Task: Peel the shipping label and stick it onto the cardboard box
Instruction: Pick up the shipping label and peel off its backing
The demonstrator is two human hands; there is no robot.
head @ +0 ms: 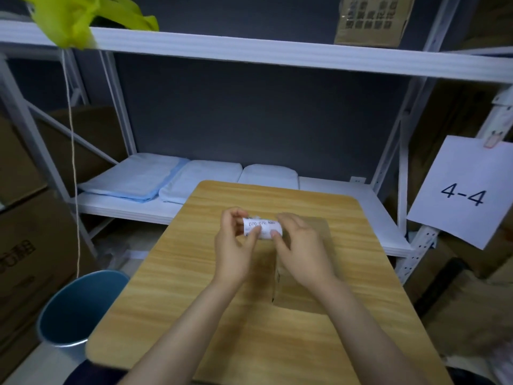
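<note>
A small white shipping label (263, 228) with black print is held above the wooden table (177, 262), curled toward me. My left hand (236, 245) pinches its left end between thumb and fingers. My right hand (301, 247) pinches its right end. A flat brown cardboard box (298, 294) lies on the table under and just behind my right hand, partly hidden by that hand and forearm.
A blue waste bin (80, 307) stands on the floor left of the table. White metal shelving (249, 54) behind holds folded blue-white pads (133, 180). A sheet marked "4-4" (462, 193) hangs at right. Cardboard cartons (30, 245) crowd both sides.
</note>
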